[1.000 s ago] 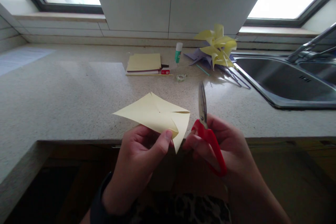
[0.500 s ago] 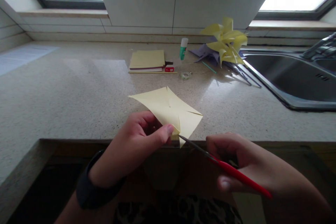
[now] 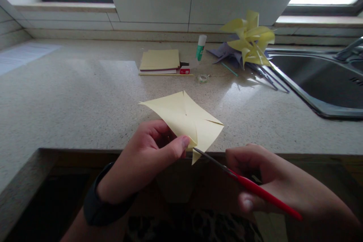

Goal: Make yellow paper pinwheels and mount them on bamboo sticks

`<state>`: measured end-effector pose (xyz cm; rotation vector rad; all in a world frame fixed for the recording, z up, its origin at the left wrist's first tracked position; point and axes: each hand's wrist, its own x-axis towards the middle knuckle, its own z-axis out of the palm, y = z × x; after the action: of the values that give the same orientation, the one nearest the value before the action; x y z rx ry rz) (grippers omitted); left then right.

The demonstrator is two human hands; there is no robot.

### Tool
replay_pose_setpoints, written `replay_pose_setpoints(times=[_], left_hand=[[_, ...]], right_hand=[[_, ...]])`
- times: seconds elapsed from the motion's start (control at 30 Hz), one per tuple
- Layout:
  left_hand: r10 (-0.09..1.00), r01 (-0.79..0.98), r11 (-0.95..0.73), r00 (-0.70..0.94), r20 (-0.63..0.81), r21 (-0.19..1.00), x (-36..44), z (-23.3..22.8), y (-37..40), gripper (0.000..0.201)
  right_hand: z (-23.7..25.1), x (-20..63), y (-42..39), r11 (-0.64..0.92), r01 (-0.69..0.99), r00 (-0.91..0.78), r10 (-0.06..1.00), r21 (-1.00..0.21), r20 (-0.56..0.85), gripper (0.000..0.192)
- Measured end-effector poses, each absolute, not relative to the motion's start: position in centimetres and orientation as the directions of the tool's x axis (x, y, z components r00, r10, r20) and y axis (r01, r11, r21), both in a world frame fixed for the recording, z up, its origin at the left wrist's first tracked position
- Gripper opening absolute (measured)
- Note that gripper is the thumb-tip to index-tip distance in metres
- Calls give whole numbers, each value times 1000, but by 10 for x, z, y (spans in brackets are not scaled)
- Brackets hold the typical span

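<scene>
My left hand (image 3: 150, 155) pinches the near corner of a pale yellow paper square (image 3: 184, 119) with cuts running in from its corners, held just above the front edge of the speckled counter (image 3: 70, 98). My right hand (image 3: 272, 181) grips red-handled scissors (image 3: 249, 185). Their blades point left and meet the paper's near corner beside my left thumb. A dark band sits on my left wrist.
At the back of the counter lie a stack of yellow paper (image 3: 160, 60), a small red box (image 3: 185, 70), a glue stick (image 3: 200, 47), a tape roll (image 3: 203, 78) and yellow and purple paper pinwheels (image 3: 249, 41) with sticks. A steel sink (image 3: 320, 83) is at right.
My right hand swung the scissors from upright down to point left at the paper's near corner. The paper was turned slightly in my left hand, and the view shifted a little.
</scene>
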<state>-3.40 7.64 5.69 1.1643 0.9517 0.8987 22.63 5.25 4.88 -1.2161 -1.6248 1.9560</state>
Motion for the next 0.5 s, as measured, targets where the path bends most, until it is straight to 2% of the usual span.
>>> replay_pose_setpoints(times=[0.33,0.5], left_hand=[[933,-30,155,334,-136,987,-37,58,75,8],[929,-59,149,350,-119,987,-36,58,75,7]], right_hand=[[46,225,52,-350,211,-593,696,-913,-404,45],[47,226,53,-351,218,-598,689,-911,-409,46]])
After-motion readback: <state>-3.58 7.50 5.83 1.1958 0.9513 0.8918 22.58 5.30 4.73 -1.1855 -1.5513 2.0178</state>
